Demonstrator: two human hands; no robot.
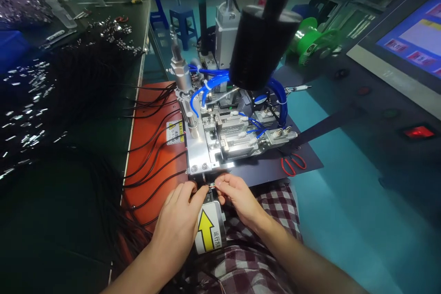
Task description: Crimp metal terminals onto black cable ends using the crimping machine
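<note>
My left hand (177,213) and right hand (238,194) pinch thin coloured wires (211,186); a black cylinder (262,50) partly hides the silver metal machine (238,145).

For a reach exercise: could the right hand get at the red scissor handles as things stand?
Probably yes: nothing visible blocks the right hand from the red scissor handles, though it seems to pinch thin wires.
</note>
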